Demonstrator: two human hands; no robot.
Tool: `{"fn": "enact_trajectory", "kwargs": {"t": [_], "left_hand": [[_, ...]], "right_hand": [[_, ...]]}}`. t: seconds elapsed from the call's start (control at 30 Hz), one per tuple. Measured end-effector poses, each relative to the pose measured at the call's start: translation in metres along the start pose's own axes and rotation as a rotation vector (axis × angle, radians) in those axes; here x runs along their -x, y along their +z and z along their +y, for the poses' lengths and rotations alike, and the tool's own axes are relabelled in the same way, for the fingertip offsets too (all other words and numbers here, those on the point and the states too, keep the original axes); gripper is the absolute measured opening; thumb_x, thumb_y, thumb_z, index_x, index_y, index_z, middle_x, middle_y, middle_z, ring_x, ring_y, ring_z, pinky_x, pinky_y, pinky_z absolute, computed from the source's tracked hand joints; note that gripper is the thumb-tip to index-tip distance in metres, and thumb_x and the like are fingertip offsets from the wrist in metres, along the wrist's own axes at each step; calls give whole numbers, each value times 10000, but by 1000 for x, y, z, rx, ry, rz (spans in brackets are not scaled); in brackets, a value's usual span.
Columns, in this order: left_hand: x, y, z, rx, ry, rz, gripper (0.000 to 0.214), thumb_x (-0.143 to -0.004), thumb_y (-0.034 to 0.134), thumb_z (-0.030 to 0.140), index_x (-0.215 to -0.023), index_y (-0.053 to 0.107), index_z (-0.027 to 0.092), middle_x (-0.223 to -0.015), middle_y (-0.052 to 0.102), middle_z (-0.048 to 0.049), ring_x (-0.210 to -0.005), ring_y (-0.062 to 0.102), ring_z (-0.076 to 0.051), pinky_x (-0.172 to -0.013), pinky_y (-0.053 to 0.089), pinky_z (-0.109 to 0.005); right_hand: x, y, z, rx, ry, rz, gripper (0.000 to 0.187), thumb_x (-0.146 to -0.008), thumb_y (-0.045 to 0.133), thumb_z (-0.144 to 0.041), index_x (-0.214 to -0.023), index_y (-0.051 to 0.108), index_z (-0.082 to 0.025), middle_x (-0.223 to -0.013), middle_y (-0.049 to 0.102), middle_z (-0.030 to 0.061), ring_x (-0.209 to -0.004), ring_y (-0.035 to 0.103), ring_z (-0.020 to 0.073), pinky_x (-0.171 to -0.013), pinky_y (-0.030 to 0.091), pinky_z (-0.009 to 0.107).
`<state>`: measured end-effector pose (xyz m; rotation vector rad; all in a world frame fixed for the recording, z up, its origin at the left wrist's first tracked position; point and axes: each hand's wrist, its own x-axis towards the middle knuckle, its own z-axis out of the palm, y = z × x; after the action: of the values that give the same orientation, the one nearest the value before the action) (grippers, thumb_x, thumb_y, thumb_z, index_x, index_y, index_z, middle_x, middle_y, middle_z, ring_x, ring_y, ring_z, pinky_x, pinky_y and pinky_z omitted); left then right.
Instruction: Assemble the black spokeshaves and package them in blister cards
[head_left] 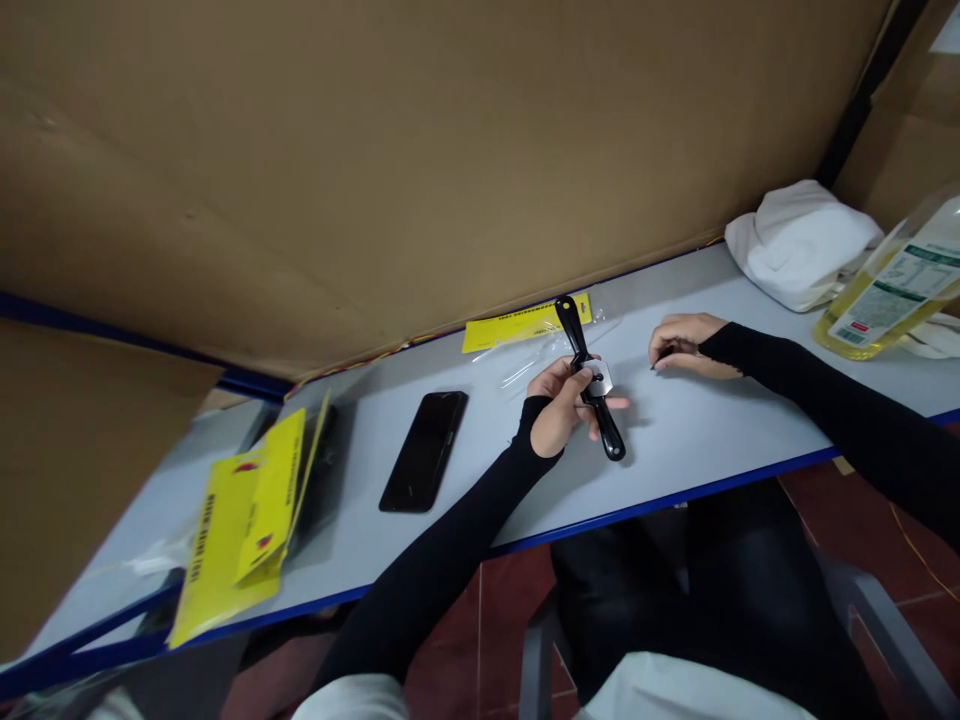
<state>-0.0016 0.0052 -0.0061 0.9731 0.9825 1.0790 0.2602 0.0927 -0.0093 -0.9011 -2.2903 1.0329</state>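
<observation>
We hold a black two-handled tool (601, 410) in our left hand (556, 415), over the front part of the grey counter (712, 430). The thumb presses on the tool's middle, beside a shiny metal plate (603, 379), while the other fingers wrap behind and show past its far side. One handle points up and away from us towards the wall; the other points down towards the counter's blue front edge (675, 492).

Our right hand (694, 347) is well apart from the tool, over the counter to its right. Its thumb and forefinger are pinched together on a small dark piece (652, 367), too tiny for us to name, and the other fingers are curled in.

Behind the upper handle we see a yellow card (517, 328) near the back of the counter, with crumpled clear plastic (517, 366) just in front of it. A black phone (424, 450) lies flat to the left of our left hand. At the counter's left end, yellow packages (247, 525) overlap one another, their dark contents blurred. On the right, a white bundle (799, 245) sits near the back, and a tilted-looking clear bottle (900, 280) of yellow liquid stands beside it. A brown board wall (390, 170) rises behind everything.
</observation>
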Motion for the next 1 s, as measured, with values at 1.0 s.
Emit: {"fn": "enact_trajectory", "kwargs": {"t": [1.0], "left_hand": [[2,12,-24,92,-56,87,713,-723,910,643,-1089,542,155,-909,797,-166,-995,806,-455,-517,698,-421]], "right_hand": [[-12,63,-31,-408,168,34,533,-935,726,-383,-1363,458,-211,-650,588,-111,-598,646,133,-642,514,262]]}}
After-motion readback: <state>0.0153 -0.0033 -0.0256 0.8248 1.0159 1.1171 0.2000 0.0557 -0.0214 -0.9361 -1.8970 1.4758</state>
